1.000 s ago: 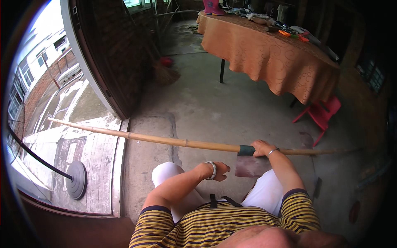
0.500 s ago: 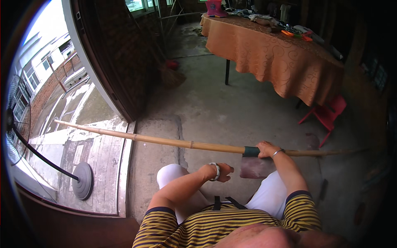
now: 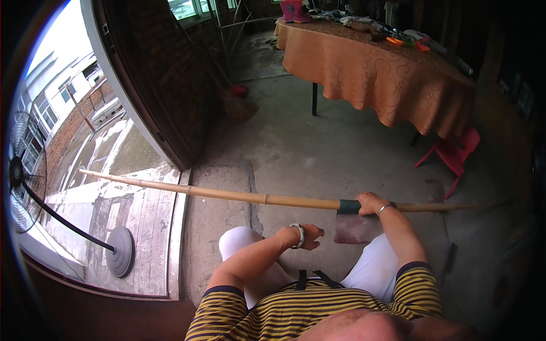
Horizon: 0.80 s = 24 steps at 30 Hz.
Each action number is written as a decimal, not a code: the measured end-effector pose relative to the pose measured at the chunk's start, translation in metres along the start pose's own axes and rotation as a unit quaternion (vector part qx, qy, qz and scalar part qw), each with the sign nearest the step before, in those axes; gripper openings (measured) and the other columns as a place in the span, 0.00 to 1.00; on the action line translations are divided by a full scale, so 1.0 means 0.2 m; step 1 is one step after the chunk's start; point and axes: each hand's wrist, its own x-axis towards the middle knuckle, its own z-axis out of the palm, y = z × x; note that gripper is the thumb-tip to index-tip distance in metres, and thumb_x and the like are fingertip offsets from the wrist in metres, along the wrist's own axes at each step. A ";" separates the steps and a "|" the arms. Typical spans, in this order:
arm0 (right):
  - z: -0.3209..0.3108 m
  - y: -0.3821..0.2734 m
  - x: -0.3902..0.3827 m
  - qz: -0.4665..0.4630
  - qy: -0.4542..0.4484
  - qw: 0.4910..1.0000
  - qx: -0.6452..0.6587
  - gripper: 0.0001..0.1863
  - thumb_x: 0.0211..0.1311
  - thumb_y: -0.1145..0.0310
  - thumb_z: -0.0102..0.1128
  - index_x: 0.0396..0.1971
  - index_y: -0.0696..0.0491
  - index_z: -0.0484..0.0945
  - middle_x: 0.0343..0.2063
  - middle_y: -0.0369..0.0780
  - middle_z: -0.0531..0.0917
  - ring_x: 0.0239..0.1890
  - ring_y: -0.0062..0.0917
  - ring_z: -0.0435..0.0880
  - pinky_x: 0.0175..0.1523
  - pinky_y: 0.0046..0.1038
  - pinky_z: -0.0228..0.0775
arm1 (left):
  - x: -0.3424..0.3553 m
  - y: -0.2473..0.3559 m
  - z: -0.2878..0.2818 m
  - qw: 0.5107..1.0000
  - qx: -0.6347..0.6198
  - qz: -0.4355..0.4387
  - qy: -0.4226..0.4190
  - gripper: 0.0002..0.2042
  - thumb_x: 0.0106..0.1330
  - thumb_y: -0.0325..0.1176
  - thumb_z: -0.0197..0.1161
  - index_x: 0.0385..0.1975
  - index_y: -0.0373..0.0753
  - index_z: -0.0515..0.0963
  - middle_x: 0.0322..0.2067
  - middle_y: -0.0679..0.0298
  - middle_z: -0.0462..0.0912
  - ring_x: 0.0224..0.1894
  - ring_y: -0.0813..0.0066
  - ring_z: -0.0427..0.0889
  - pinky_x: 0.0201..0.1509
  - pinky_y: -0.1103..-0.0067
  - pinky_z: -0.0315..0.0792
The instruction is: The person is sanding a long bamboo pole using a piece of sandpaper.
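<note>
Pole (image 3: 244, 196) tipped slightly since a second ago, far tip now lower over the doorstep. Right hand (image 3: 369, 203) closed around pole beside the dark tape band; cleaver blade (image 3: 355, 227) hanging beneath. Left hand (image 3: 310, 235) loosely curled, empty, just below pole. Best kept level, blade away from knees. Open floor ahead; worktop (image 3: 364, 68), red chair (image 3: 452, 153) and door frame (image 3: 176, 159) near.
</note>
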 end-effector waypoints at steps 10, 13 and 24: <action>0.02 0.01 0.01 -0.003 -0.001 1.000 -0.001 0.21 0.37 0.69 0.58 0.40 0.52 0.79 0.41 0.48 0.79 0.46 0.40 0.77 0.52 0.35 0.68 | -0.01 0.01 -0.01 1.000 0.004 -0.003 -0.002 0.23 0.55 0.38 0.56 0.51 0.37 0.68 0.38 0.49 0.79 0.45 0.51 0.76 0.51 0.66 0.69; 0.02 0.02 0.02 -0.002 0.001 1.000 -0.008 0.22 0.38 0.69 0.58 0.40 0.52 0.79 0.41 0.48 0.79 0.47 0.40 0.76 0.52 0.35 0.68 | -0.01 0.02 -0.01 1.000 0.005 -0.008 -0.002 0.22 0.55 0.38 0.56 0.50 0.37 0.69 0.38 0.49 0.79 0.45 0.51 0.76 0.50 0.66 0.69; 0.02 0.02 0.02 -0.008 0.002 1.000 0.007 0.19 0.37 0.70 0.58 0.37 0.51 0.79 0.38 0.47 0.80 0.44 0.41 0.77 0.50 0.35 0.70 | -0.01 0.02 -0.03 1.000 -0.008 -0.024 -0.009 0.23 0.55 0.38 0.56 0.50 0.37 0.69 0.42 0.49 0.77 0.47 0.52 0.75 0.52 0.66 0.68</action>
